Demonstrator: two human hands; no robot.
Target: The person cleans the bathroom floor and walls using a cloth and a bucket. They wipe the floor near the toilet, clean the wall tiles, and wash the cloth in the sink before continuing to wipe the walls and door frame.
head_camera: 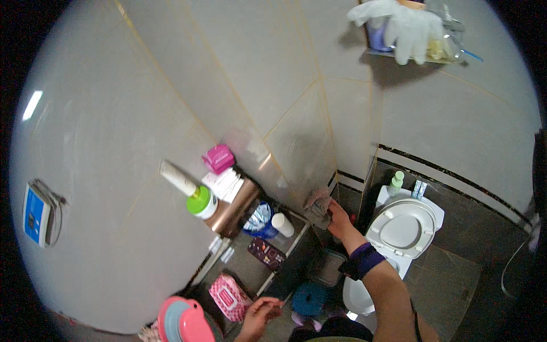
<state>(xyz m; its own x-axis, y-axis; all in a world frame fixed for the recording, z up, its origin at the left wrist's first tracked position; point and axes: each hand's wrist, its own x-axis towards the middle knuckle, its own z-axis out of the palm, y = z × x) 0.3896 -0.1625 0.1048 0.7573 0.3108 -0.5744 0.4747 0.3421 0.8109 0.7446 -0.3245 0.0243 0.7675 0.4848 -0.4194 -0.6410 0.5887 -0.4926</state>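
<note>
My right hand reaches forward with a greyish cloth gripped in it, at the tiled wall near the corner. A dark purple band circles that wrist. Low in the view, my left hand is held with loosely bent fingers and nothing visible in them. Beside it, on a dark ledge, lies a pink patterned pack of wet wipes. A dark phone-like case with a printed pattern rests farther along, near a white cylindrical bottle and a blue container with a silvery bag.
A brown wall-mounted dispenser carries a green-lidded tub, papers and a magenta packet. At right stands a white toilet with a pump bottle behind it. Pink folding basins sit lower left. A shelf with white gloves hangs above.
</note>
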